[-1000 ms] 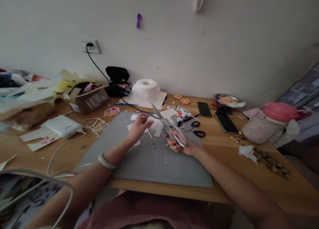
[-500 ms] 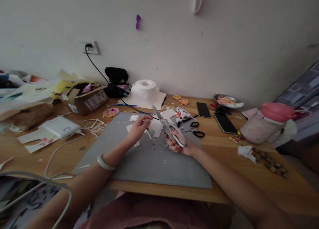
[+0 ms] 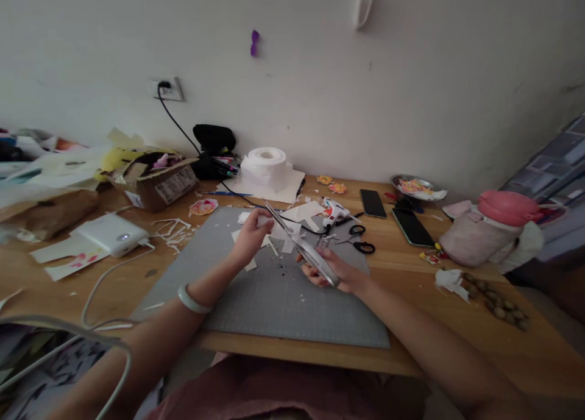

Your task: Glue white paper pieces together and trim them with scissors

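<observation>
Large silver-handled scissors (image 3: pixel 309 256) are in my right hand (image 3: pixel 336 270), whose fingers are wrapped about the handles. The blades point up and to the left, toward my left hand (image 3: pixel 250 236). That hand hovers over the grey cutting mat (image 3: pixel 292 310) with its fingers curled and its thumb close to them. What it pinches, if anything, is too small to make out. White paper scraps (image 3: pixel 287 244) and tiny dark bits lie on the mat beneath and between my hands.
A white glue gun (image 3: pixel 336 211) and black-handled scissors (image 3: pixel 364 247) lie right of the scraps. Behind stands a white paper roll (image 3: pixel 264 167). Two phones (image 3: pixel 412 226) and a pink-lidded bottle (image 3: pixel 487 231) are at right. A power bank (image 3: pixel 112 233) and cardboard box (image 3: pixel 158 182) sit left.
The scissors have turned in my right hand, so the handles show more edge-on and the blades tilt further left, nearer my left hand. My left hand has shifted slightly left.
</observation>
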